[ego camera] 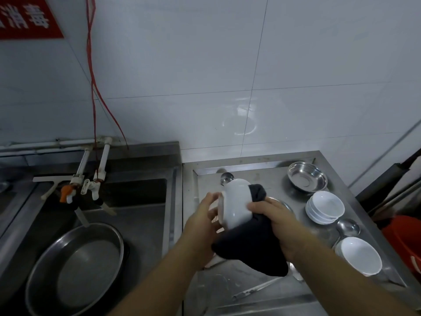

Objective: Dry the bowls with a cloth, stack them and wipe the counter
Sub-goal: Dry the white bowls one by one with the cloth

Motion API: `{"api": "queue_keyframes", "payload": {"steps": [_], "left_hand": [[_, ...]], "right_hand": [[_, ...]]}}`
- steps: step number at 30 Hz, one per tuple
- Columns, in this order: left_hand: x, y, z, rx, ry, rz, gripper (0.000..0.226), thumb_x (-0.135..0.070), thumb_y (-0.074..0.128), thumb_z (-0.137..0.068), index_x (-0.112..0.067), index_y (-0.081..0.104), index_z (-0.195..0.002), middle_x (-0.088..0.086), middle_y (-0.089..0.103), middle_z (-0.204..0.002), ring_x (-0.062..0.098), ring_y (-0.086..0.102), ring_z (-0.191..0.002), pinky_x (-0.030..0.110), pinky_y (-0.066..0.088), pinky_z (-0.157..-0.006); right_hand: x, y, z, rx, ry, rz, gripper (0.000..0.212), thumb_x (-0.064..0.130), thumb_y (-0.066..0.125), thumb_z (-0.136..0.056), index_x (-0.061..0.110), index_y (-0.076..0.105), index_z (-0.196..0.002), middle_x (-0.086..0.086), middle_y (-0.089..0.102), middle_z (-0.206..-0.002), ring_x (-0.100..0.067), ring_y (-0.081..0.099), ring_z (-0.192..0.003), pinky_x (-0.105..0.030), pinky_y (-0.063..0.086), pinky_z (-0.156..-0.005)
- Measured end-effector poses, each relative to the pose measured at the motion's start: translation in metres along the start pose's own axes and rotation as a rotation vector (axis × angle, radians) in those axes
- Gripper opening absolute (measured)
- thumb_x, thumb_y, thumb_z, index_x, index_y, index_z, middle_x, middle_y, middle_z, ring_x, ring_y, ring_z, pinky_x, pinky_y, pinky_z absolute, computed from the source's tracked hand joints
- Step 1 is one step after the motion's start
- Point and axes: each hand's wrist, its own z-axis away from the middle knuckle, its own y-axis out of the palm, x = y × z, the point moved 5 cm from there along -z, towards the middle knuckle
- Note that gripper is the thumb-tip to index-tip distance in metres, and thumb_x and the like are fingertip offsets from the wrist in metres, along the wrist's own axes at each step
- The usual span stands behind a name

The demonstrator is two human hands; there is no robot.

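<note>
I hold a white bowl (235, 205) tipped on its side above the steel counter (257, 290). My left hand (205, 218) grips its rim from the left. My right hand (276, 221) presses a dark cloth (252, 247) against the bowl's outer wall, and the cloth hangs down below both hands. A stack of white bowls (325, 207) sits on the counter to the right. A single white bowl (360, 255) stands nearer the front right edge.
A steel bowl (307, 176) sits at the back right. Ladles (226, 178) (347, 228) and tongs (255, 289) lie on the counter. On the left is a sink (141, 208) with taps (91, 188) and a large metal basin (75, 267). A red bucket (405, 238) stands far right.
</note>
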Motion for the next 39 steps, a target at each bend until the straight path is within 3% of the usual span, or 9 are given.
{"api": "queue_keyframes", "payload": {"steps": [3,7,13,21,24,27,30,34,39], "left_hand": [[0.006,-0.008,0.003,0.075,-0.094,0.054,0.048,-0.042,0.043,-0.107,-0.008,0.071,-0.127,0.023,0.072,-0.128,0.040,0.071,-0.117,0.053,0.057,-0.103],[0.017,-0.007,0.007,0.173,-0.136,0.091,0.035,-0.023,0.057,-0.095,-0.002,0.081,-0.110,0.023,0.073,-0.116,0.032,0.073,-0.104,0.042,0.059,-0.094],[0.001,-0.011,0.002,0.168,0.007,0.274,0.046,-0.028,0.061,-0.096,-0.001,0.069,-0.133,0.024,0.067,-0.137,0.036,0.067,-0.124,0.045,0.055,-0.106],[-0.029,-0.015,0.001,0.122,0.116,0.256,0.051,-0.026,0.062,-0.093,-0.005,0.062,-0.140,0.022,0.067,-0.138,0.038,0.064,-0.130,0.045,0.060,-0.099],[-0.027,-0.010,0.004,0.114,0.122,0.151,0.050,-0.021,0.068,-0.089,-0.003,0.063,-0.135,0.026,0.070,-0.130,0.038,0.072,-0.114,0.043,0.065,-0.084],[-0.023,0.002,0.009,0.163,0.115,0.031,0.045,-0.018,0.070,-0.087,-0.002,0.066,-0.128,0.026,0.071,-0.122,0.037,0.073,-0.103,0.047,0.064,-0.082],[-0.022,0.008,0.015,0.249,0.131,-0.037,0.041,-0.017,0.069,-0.089,-0.006,0.068,-0.129,0.021,0.074,-0.122,0.036,0.075,-0.104,0.044,0.063,-0.082],[-0.020,-0.001,0.021,0.294,0.126,-0.083,0.038,-0.003,0.065,-0.095,-0.010,0.067,-0.132,0.023,0.071,-0.129,0.040,0.072,-0.113,0.045,0.062,-0.087],[-0.020,0.007,0.032,0.436,0.180,-0.214,0.035,-0.008,0.060,-0.098,0.001,0.060,-0.132,0.025,0.069,-0.129,0.041,0.068,-0.119,0.053,0.056,-0.103]], "right_hand": [[-0.005,-0.009,0.001,-0.006,0.077,-0.136,0.075,0.033,0.096,-0.044,0.002,0.079,-0.110,-0.031,0.074,-0.109,-0.044,0.076,-0.089,-0.047,0.063,-0.072],[-0.007,-0.020,0.001,-0.023,0.090,-0.195,0.091,0.041,0.101,-0.033,0.004,0.080,-0.114,-0.033,0.071,-0.122,-0.047,0.072,-0.102,-0.051,0.061,-0.086],[-0.017,-0.026,-0.004,-0.037,0.124,-0.284,0.072,0.045,0.092,-0.067,0.008,0.075,-0.127,-0.025,0.069,-0.133,-0.044,0.068,-0.121,-0.049,0.060,-0.093],[-0.014,-0.032,-0.010,-0.386,0.004,-0.293,0.054,0.056,0.066,-0.093,0.011,0.075,-0.122,-0.020,0.077,-0.116,-0.036,0.075,-0.106,-0.051,0.058,-0.094],[0.013,-0.012,0.001,-0.382,-0.298,0.005,0.038,0.060,0.064,-0.089,0.031,0.079,-0.109,-0.008,0.080,-0.102,-0.026,0.078,-0.094,-0.044,0.062,-0.076],[0.032,0.025,0.019,-0.251,-0.657,0.497,0.020,0.055,0.058,-0.091,0.052,0.069,-0.108,0.017,0.074,-0.102,-0.006,0.072,-0.094,-0.017,0.056,-0.075],[0.027,0.045,0.024,-0.116,-0.893,1.045,0.023,0.045,0.053,-0.100,0.049,0.057,-0.122,0.025,0.064,-0.112,0.000,0.061,-0.104,-0.017,0.048,-0.087],[0.022,0.044,0.017,0.005,-0.956,1.319,0.037,0.048,0.051,-0.103,0.027,0.056,-0.133,0.013,0.065,-0.126,-0.001,0.056,-0.114,-0.017,0.043,-0.099],[0.049,0.037,-0.004,-0.195,-0.706,1.187,0.036,0.065,0.047,-0.089,0.034,0.058,-0.104,0.013,0.065,-0.080,0.000,0.060,-0.076,-0.014,0.042,-0.064]]}}
